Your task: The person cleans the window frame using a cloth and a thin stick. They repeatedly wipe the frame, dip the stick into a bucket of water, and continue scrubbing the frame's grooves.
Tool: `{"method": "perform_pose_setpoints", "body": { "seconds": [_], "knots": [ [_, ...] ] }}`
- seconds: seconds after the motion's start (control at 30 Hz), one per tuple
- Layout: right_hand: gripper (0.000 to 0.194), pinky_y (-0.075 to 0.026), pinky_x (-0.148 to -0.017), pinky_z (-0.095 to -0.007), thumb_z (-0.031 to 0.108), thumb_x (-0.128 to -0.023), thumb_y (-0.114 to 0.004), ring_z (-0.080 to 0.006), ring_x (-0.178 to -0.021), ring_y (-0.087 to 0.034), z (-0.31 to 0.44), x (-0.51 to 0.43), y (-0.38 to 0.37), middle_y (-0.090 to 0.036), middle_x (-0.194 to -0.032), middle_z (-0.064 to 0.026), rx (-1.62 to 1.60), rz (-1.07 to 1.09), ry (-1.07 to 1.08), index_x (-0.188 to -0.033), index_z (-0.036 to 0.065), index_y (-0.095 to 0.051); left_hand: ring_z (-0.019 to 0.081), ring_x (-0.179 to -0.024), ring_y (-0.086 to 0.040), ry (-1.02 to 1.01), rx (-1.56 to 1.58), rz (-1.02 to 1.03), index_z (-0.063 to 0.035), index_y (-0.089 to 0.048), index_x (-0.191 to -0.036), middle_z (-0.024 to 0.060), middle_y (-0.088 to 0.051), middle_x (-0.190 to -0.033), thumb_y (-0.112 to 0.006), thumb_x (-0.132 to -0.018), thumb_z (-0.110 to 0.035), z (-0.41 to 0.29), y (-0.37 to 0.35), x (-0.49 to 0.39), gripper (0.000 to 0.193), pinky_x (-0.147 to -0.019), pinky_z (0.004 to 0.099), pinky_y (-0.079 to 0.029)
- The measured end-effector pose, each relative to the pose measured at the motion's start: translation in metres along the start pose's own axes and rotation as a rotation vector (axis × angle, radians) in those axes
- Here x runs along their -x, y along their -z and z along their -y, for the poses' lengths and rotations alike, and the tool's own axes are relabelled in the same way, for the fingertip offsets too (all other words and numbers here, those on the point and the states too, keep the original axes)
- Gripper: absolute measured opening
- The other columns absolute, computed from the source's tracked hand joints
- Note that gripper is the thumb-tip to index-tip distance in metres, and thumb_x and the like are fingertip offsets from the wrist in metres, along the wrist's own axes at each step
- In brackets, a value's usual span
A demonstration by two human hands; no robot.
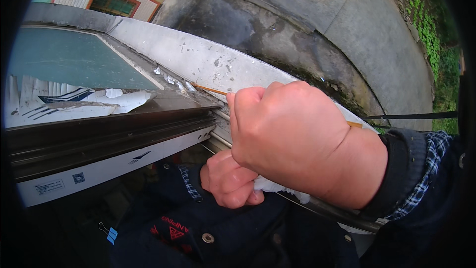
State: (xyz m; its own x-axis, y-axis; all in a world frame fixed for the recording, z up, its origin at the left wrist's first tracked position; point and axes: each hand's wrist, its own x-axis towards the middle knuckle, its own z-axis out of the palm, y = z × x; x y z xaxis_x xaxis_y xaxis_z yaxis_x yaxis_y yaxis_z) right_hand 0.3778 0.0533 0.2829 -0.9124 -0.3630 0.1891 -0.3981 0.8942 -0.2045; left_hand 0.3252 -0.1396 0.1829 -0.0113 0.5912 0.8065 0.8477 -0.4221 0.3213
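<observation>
My right hand is closed around a thin wooden stick. One end of the stick points out over the window sill; the other shows beyond my wrist. Below it, my left hand is closed on a crumpled white cloth or tissue, partly hidden by my right forearm. Metal rails of a window track run beneath both hands. Just left of the stick's end, white scraps and grit lie in the dirty channel along the sill.
At left stands a dark sliding window frame with torn white protective film and a glass pane. The pale concrete ledge drops to a wet concrete yard. A blue binder clip is at lower left.
</observation>
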Motion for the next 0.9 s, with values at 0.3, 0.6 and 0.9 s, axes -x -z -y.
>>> {"method": "perform_pose_setpoints", "body": {
  "seconds": [0.3, 0.6, 0.9],
  "knots": [
    [0.022, -0.043, -0.041, -0.0302, 0.015, -0.071, -0.066, -0.017, -0.051, -0.055, 0.006, 0.022, 0.039, -0.047, -0.065, -0.0036, 0.226, 0.044, -0.055, -0.087, 0.0, -0.068, 0.0181, -0.047, -0.047, -0.024, -0.027, 0.0, 0.0032, -0.049, -0.088, 0.0143, -0.059, -0.073, -0.064, -0.085, -0.01, -0.004, -0.004, -0.011, 0.021, -0.04, 0.0308, -0.035],
    [0.016, -0.049, -0.045, -0.0338, 0.015, -0.067, -0.068, -0.023, -0.053, -0.062, -0.009, -0.019, 0.01, -0.054, -0.066, -0.0079, -0.139, 0.186, 0.065, -0.069, 0.002, -0.059, 0.0207, -0.05, -0.051, -0.07, -0.002, -0.081, 0.003, -0.049, -0.086, 0.0148, -0.06, -0.077, -0.063, -0.086, -0.009, -0.003, -0.013, -0.001, 0.018, -0.042, 0.0324, -0.039],
    [0.018, -0.046, -0.044, -0.0346, 0.012, -0.073, -0.066, -0.0221, -0.052, -0.06, -0.007, 0.028, 0.048, -0.053, -0.067, -0.0073, 0.097, 0.118, -0.054, -0.086, -0.001, -0.065, 0.0173, -0.049, -0.048, -0.036, -0.053, -0.011, 0.0024, -0.049, -0.086, 0.0142, -0.06, -0.078, -0.061, -0.085, -0.008, -0.01, -0.008, -0.009, 0.016, -0.041, 0.0313, -0.037]
  ]
}}
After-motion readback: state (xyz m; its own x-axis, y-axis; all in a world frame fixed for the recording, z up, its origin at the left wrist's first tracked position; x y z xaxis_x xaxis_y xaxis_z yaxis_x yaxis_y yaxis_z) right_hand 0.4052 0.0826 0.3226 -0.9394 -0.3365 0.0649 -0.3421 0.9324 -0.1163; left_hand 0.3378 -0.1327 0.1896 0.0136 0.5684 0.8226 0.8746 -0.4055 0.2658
